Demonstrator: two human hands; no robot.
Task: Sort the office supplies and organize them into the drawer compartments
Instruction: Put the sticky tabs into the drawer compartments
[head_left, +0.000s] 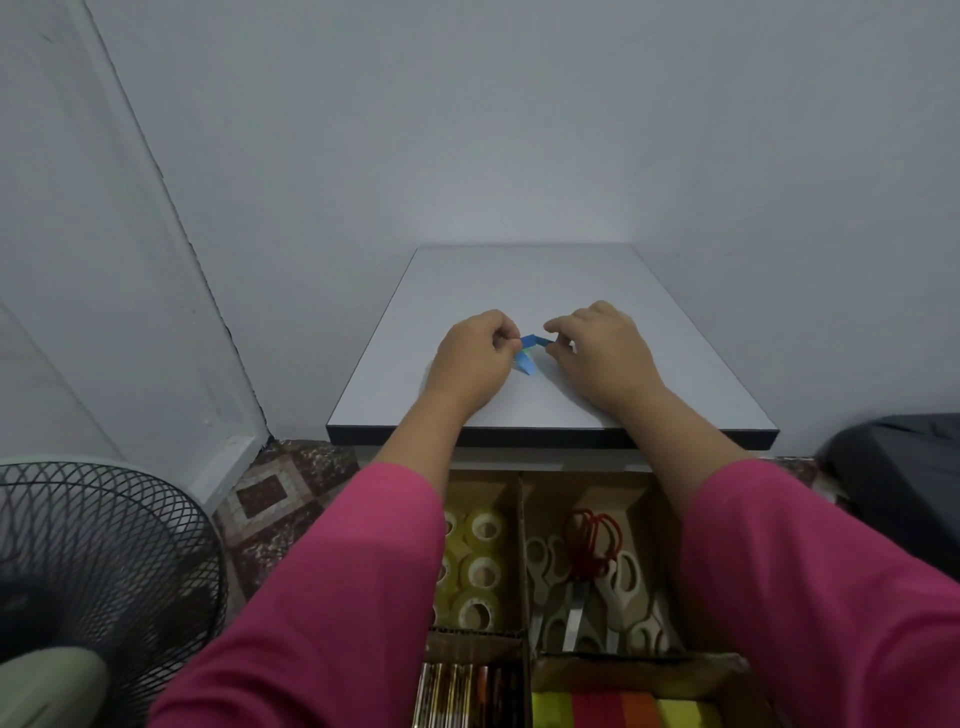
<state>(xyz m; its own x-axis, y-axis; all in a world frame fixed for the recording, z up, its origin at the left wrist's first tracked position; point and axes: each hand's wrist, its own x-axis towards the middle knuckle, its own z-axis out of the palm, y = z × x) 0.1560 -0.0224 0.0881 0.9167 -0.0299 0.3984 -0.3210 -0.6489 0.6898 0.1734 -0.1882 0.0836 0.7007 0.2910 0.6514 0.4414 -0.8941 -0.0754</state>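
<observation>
Blue notes sit on the bench, pinched between our left hand and right hand, fingers narrow on each end. We judge them light, floppy; best held by the edges.

The small blue thing is mostly covered by the fingers of both hands, so its kind cannot be told. The sleeves hide parts of the drawer. The bottom edge cuts off the pens and coloured papers.
</observation>
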